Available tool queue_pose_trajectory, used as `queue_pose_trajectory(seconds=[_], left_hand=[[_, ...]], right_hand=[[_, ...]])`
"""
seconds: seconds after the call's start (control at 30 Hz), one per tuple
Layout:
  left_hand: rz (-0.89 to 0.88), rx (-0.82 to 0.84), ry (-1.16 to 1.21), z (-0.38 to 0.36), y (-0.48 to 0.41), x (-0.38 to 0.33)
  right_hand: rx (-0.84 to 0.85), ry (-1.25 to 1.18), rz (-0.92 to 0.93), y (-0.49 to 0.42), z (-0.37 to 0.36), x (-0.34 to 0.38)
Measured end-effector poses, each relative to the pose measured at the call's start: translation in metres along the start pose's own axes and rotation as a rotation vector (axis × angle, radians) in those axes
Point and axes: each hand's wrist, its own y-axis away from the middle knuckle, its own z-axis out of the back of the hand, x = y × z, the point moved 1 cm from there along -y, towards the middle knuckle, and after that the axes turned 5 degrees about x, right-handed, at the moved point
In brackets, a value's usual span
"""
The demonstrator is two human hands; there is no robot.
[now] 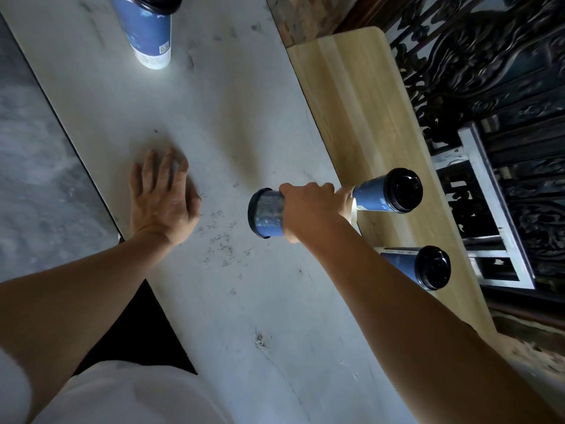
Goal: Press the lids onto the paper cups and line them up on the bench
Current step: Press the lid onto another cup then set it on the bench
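Note:
My right hand is shut on a blue paper cup with a black lid, held on its side above the white table's right edge, lid end pointing left. Two more lidded blue cups stand on the wooden bench: one just right of my right hand, another nearer to me. A fourth lidded blue cup stands at the far end of the white table. My left hand rests flat on the table with fingers apart, holding nothing.
The light wooden bench runs along the table's right side. Beyond it is a dark ornate metal railing and a pale metal frame. Grey floor shows left of the table. Pen scribbles mark the table between my hands.

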Motion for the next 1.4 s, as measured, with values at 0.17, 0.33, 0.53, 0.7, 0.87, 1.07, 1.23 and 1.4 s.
queue_pose_trajectory(seconds=[0.17, 0.33, 0.53, 0.7, 0.87, 1.07, 1.23, 1.4], left_hand=[[0.031, -0.006, 0.005, 0.001, -0.002, -0.002], [0.042, -0.014, -0.003, 0.001, -0.001, -0.003], [0.063, 0.015, -0.031, 0.001, -0.004, -0.005], [0.078, 0.015, -0.041, 0.002, -0.005, -0.006], [0.082, 0.015, -0.056, 0.0, -0.006, -0.006], [0.088, 0.023, -0.06, 0.0, -0.007, -0.007], [0.099, 0.073, -0.076, 0.001, -0.008, -0.006], [0.093, 0.082, -0.09, 0.003, -0.007, -0.005]], right_hand=[[0.108, -0.5, 0.034, -0.02, 0.0, -0.021], [0.027, -1.128, 0.008, -0.033, 0.002, -0.048], [-0.297, -1.589, -0.076, -0.06, 0.017, -0.072], [-0.546, -1.791, -0.191, -0.089, 0.036, -0.094], [-0.739, -1.821, -0.338, -0.13, 0.037, -0.105], [-0.659, -1.846, -0.442, -0.163, 0.012, -0.102], [-0.618, -1.836, -0.504, -0.17, 0.0, -0.095], [-0.591, -1.887, -0.484, -0.171, -0.008, -0.092]])
